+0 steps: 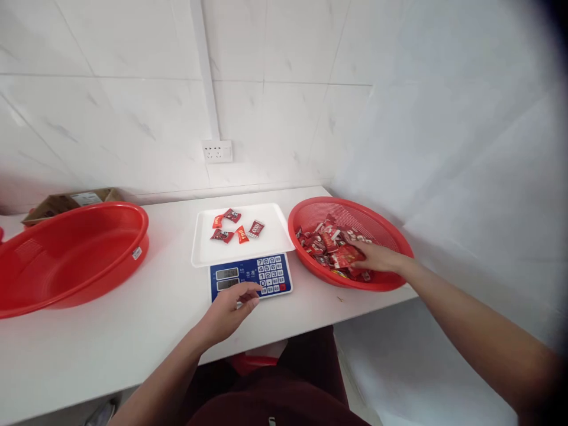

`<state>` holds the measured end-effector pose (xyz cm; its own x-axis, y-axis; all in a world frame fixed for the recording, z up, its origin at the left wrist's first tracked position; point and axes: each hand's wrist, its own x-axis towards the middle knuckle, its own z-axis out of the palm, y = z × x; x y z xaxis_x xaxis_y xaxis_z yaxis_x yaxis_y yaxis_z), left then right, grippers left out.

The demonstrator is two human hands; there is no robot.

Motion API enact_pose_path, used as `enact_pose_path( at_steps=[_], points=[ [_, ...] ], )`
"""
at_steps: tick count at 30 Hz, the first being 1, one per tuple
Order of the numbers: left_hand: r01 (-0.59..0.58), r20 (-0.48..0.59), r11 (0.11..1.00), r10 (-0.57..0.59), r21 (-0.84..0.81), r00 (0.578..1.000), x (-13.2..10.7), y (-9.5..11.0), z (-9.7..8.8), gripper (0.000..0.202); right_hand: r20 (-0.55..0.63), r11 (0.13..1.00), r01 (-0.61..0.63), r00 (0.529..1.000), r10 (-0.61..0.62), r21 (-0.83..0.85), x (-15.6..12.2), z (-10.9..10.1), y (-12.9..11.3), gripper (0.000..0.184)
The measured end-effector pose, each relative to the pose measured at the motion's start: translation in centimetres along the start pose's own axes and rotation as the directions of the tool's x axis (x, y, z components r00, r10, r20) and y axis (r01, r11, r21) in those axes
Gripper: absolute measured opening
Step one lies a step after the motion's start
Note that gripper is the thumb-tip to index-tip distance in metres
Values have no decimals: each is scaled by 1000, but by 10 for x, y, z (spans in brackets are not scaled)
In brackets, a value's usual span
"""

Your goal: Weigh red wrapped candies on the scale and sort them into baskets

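Observation:
A blue digital scale with a white tray stands on the white table. Several red wrapped candies lie on the tray. My left hand rests at the scale's front edge, fingers curled, holding nothing that shows, with the fingertips by the keypad. A red mesh basket to the right holds a pile of red candies. My right hand reaches into that basket, fingers lying on the pile and closing around candies.
A large red basin sits on the left of the table, with a cardboard box behind it. A wall socket is on the tiled wall. The table's front edge runs just below my left hand.

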<state>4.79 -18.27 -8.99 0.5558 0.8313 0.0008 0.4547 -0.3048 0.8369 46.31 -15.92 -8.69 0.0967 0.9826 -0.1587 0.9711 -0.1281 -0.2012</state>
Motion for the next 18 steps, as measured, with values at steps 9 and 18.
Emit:
enact_pose_path(
  at_steps=[9, 18],
  points=[
    [8, 13, 1000, -8, 11, 1000, 1, -9, -3, 28, -8, 990, -135, 991, 135, -41, -11, -30, -21, 72],
    [-17, -1, 1000, 16, -15, 1000, 5, 3, 4, 25, -151, 785, 227, 974, -171, 577, -9, -57, -117, 54]
  ],
)
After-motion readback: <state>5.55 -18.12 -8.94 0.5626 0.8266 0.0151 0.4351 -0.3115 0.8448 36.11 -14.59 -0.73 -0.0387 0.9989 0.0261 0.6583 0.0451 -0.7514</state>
